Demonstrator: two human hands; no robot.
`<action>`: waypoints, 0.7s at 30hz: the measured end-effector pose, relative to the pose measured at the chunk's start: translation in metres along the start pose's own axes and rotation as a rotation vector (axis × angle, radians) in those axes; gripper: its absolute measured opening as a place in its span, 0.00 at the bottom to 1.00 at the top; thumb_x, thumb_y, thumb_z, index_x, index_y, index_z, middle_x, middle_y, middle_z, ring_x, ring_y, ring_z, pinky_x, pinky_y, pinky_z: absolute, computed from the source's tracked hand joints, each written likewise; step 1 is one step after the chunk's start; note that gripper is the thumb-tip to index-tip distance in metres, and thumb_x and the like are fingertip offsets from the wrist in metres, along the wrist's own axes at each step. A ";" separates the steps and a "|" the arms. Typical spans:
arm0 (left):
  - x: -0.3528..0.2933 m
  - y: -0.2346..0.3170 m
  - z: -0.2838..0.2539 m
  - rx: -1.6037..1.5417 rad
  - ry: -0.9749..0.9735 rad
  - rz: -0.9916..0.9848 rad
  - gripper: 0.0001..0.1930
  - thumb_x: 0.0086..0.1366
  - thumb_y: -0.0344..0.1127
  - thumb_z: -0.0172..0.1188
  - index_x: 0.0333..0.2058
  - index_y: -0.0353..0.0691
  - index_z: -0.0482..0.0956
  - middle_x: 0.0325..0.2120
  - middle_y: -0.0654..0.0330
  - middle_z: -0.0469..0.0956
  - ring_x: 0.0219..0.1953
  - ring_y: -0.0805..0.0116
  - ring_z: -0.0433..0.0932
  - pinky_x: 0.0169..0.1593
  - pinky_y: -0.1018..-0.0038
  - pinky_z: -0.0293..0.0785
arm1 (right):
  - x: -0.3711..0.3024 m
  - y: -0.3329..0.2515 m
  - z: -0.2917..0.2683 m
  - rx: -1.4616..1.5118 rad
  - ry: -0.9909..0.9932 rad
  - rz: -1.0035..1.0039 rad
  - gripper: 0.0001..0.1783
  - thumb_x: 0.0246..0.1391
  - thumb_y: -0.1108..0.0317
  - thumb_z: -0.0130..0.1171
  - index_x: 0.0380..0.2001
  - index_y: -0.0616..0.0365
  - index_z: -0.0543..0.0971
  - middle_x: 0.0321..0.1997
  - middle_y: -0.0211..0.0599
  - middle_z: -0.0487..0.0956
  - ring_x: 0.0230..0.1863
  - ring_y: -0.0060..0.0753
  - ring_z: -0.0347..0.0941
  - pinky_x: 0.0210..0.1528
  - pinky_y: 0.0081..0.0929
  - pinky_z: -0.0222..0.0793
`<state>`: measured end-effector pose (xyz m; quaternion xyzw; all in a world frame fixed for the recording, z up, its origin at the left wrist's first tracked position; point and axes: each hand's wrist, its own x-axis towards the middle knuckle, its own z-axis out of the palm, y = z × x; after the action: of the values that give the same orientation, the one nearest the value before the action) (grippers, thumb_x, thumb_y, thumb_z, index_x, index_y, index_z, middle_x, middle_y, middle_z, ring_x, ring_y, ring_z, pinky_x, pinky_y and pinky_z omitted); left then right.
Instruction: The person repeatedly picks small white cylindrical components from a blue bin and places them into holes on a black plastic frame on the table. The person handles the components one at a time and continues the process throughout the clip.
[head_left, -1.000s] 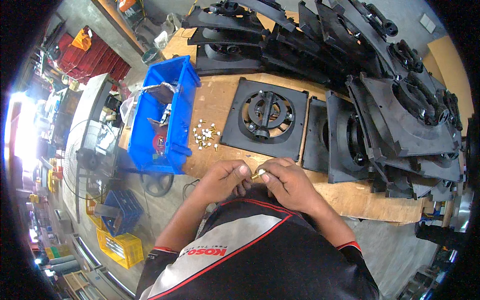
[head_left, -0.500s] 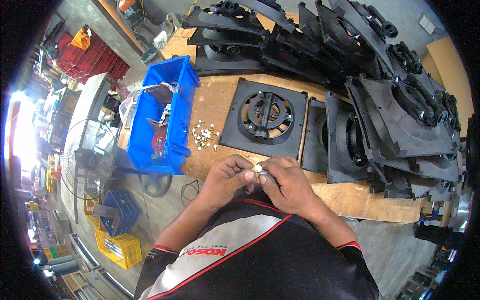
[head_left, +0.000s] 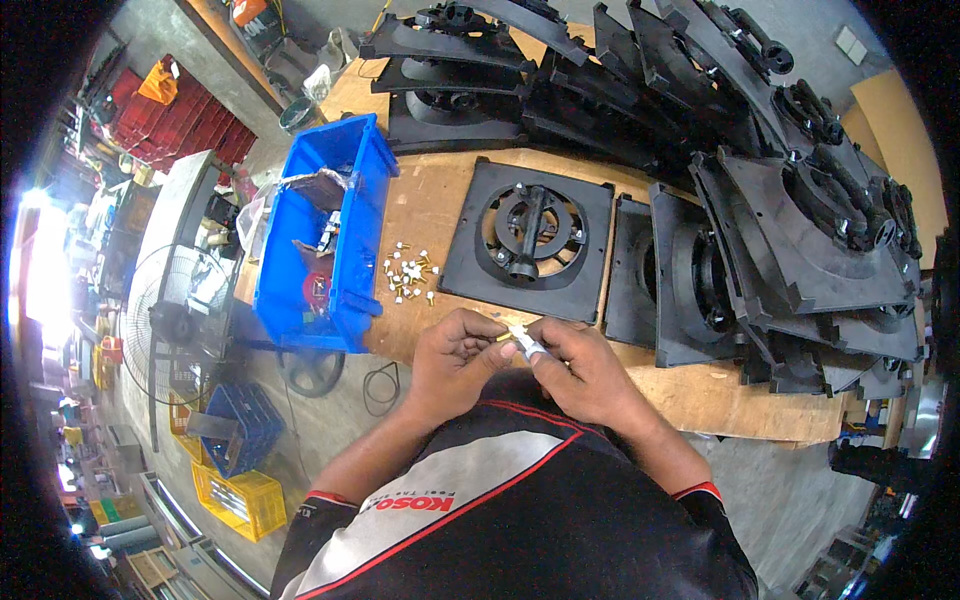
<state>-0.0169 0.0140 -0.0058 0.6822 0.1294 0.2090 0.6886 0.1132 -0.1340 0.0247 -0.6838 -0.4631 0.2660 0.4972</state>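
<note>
Close to my body at the table's near edge, both hands meet around small parts. My left hand [head_left: 458, 360] is closed, pinching a small brass fitting [head_left: 504, 337] between thumb and fingers. In my right hand [head_left: 578, 365] is a small grey-white tube [head_left: 528, 347], its tip against or very near the fitting; the exact contact is too small to tell. Just beyond my hands lies a black square plate [head_left: 472, 262] with a round ring burner in its middle. Left of the plate, several brass fittings with white ends [head_left: 410, 272] are scattered on the wooden table [head_left: 425, 190].
A blue bin [head_left: 375, 215] with packets inside stands at the table's left. Stacked black burner plates [head_left: 745, 260] crowd the right side, and more stacks [head_left: 455, 120] line the back. On the floor at left are a fan [head_left: 172, 320], a blue crate and a yellow crate [head_left: 240, 500].
My hands have shifted slightly apart and turned. The brass fitting and the grey-white tube now show more plainly between my fingers. Things on the table stay where they were.
</note>
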 end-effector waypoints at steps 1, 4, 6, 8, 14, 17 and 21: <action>0.000 0.001 0.000 0.075 0.004 0.032 0.10 0.63 0.26 0.65 0.41 0.31 0.74 0.34 0.56 0.80 0.36 0.75 0.80 0.39 0.79 0.77 | 0.000 0.000 0.000 0.023 0.000 0.008 0.10 0.60 0.69 0.53 0.36 0.67 0.75 0.24 0.44 0.74 0.25 0.36 0.74 0.28 0.34 0.66; 0.001 -0.001 -0.001 0.188 0.043 0.080 0.10 0.62 0.26 0.67 0.39 0.31 0.76 0.32 0.57 0.80 0.34 0.76 0.80 0.37 0.79 0.77 | 0.002 -0.005 0.000 -0.059 -0.020 0.056 0.12 0.62 0.63 0.53 0.38 0.63 0.76 0.30 0.52 0.79 0.35 0.59 0.77 0.40 0.46 0.70; 0.002 -0.004 -0.001 0.206 0.064 0.100 0.11 0.61 0.27 0.68 0.38 0.31 0.77 0.32 0.58 0.80 0.33 0.76 0.80 0.36 0.79 0.77 | 0.001 0.000 0.003 -0.166 0.027 -0.045 0.13 0.63 0.61 0.52 0.38 0.62 0.77 0.31 0.51 0.79 0.36 0.57 0.77 0.43 0.47 0.69; 0.002 -0.006 -0.001 0.207 0.074 0.124 0.11 0.60 0.28 0.69 0.38 0.31 0.77 0.32 0.58 0.80 0.32 0.77 0.79 0.35 0.79 0.77 | 0.001 0.001 0.005 -0.214 0.050 -0.082 0.13 0.64 0.60 0.52 0.37 0.60 0.77 0.31 0.50 0.79 0.37 0.56 0.77 0.45 0.47 0.68; 0.002 0.001 -0.002 -0.132 0.045 0.003 0.10 0.64 0.28 0.65 0.40 0.32 0.75 0.30 0.58 0.79 0.31 0.73 0.80 0.34 0.76 0.78 | 0.004 0.002 0.004 -0.177 0.106 -0.033 0.10 0.61 0.63 0.56 0.35 0.60 0.78 0.30 0.43 0.78 0.37 0.49 0.75 0.47 0.42 0.65; 0.001 -0.005 -0.013 -0.333 -0.142 -0.153 0.08 0.66 0.29 0.63 0.39 0.34 0.74 0.30 0.58 0.78 0.30 0.71 0.80 0.33 0.75 0.78 | 0.004 0.005 0.004 -0.424 0.217 -0.158 0.08 0.58 0.64 0.58 0.35 0.57 0.80 0.31 0.41 0.79 0.42 0.46 0.75 0.51 0.43 0.62; -0.001 -0.007 -0.018 -0.433 -0.184 -0.184 0.08 0.67 0.31 0.62 0.38 0.33 0.73 0.29 0.57 0.77 0.28 0.71 0.79 0.33 0.76 0.78 | 0.006 0.002 0.002 -0.575 0.240 -0.223 0.07 0.54 0.65 0.60 0.34 0.55 0.81 0.33 0.38 0.80 0.48 0.44 0.74 0.55 0.44 0.59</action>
<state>-0.0248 0.0296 -0.0131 0.5202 0.0800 0.1053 0.8437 0.1146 -0.1279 0.0223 -0.7677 -0.5294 -0.0140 0.3608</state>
